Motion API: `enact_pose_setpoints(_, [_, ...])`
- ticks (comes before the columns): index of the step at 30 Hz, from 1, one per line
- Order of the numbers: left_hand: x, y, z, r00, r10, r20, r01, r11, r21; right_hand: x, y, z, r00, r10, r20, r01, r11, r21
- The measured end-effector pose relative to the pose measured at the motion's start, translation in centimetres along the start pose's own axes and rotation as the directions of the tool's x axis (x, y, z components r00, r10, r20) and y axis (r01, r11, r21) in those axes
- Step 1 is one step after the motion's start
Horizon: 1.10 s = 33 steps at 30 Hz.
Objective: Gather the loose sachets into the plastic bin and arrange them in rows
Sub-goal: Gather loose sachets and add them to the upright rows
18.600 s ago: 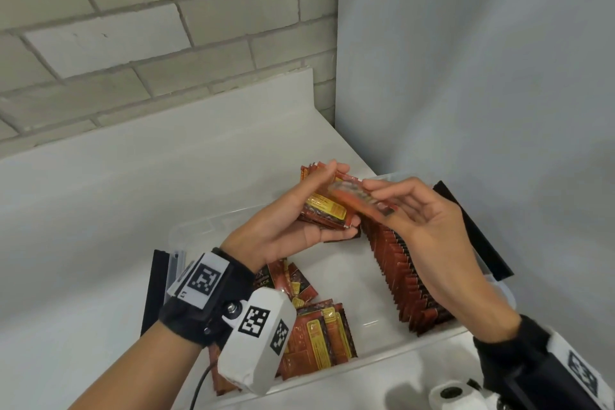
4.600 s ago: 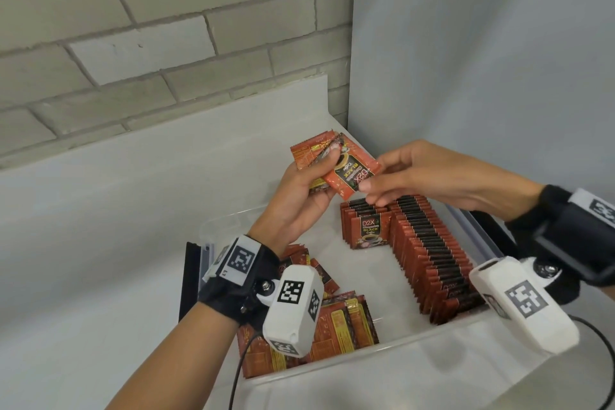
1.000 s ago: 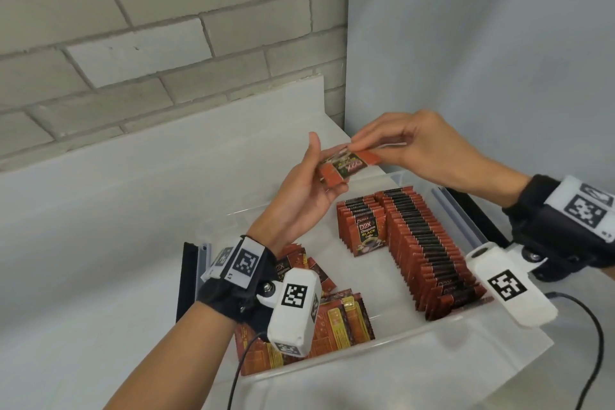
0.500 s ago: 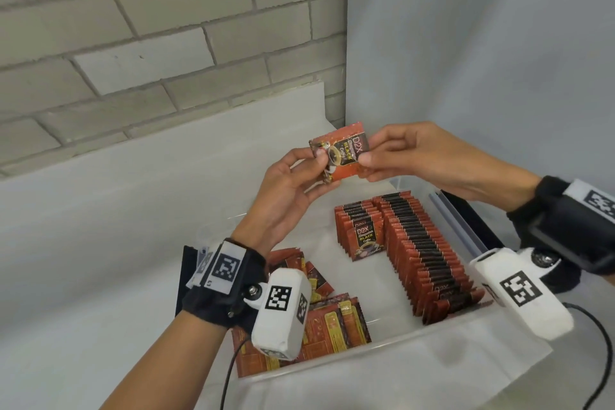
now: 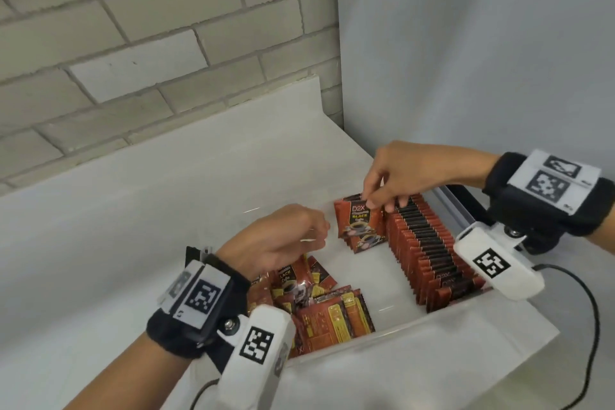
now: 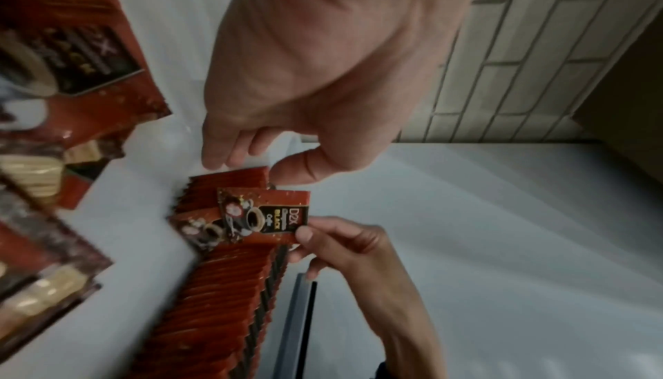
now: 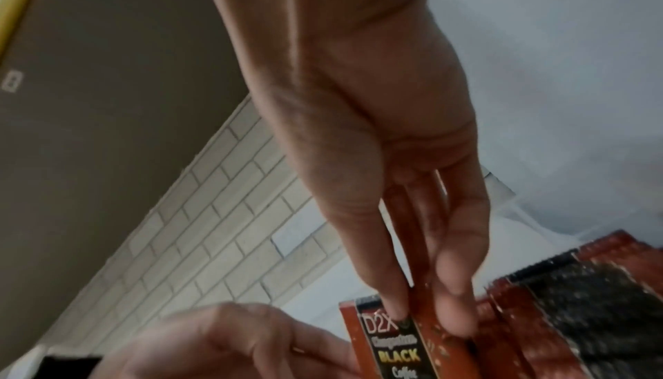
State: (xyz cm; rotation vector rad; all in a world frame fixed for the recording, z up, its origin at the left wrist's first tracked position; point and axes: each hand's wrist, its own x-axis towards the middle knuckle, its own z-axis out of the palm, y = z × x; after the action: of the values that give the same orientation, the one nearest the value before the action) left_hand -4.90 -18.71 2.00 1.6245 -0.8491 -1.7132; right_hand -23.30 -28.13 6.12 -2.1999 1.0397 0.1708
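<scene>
the sachet (image 5: pixel 358 222) stands upright at the front of the short second row (image 5: pixel 364 236) inside the plastic bin (image 5: pixel 376 334), pinched at its top edge by the right hand (image 5: pixel 397 173), whose fingers (image 7: pixel 454 294) curl down onto it. just beside those fingers runs the long finished row (image 5: pixel 429 250). the left hand (image 5: pixel 283 243) hovers loosely curled, holding nothing, above the loose sachets (image 5: pixel 327 309). on release the short row could flop forward, since nothing braces its front.
</scene>
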Motion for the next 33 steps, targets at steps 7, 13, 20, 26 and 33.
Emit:
enact_pose_setpoints(7, [0.9, -0.4, 2.4, 0.991, -0.064, 0.115, 0.074, 0.994, -0.084, 1.1, -0.2, 1.4, 1.000, -0.009, -0.022, 0.005, 0.984, -0.177])
enact_pose_setpoints(13, [0.4, -0.1, 2.8, 0.990, -0.112, 0.082, 0.117, 0.991, -0.064, 1.3, -0.3, 1.3, 1.000, 0.005, -0.027, -0.010, 0.981, -0.193])
enact_pose_setpoints(20, [-0.2, -0.5, 2.7, 0.983, -0.122, 0.140, 0.135, 0.986, -0.093, -0.8, -2.4, 3.6, 0.963, 0.016, 0.268, 0.090, 0.922, -0.377])
enact_pose_setpoints(26, [0.0, -0.3, 2.9, 0.987, -0.130, 0.092, 0.135, 0.989, -0.052, -0.8, -1.9, 5.5, 0.935, 0.146, 0.324, 0.037, 0.866, -0.498])
enact_pose_setpoints(33, [0.4, 0.0, 3.0, 0.985, -0.141, 0.100, 0.146, 0.988, -0.054, -0.9, -1.5, 5.2, 0.928, 0.140, 0.345, 0.032, 0.894, -0.447])
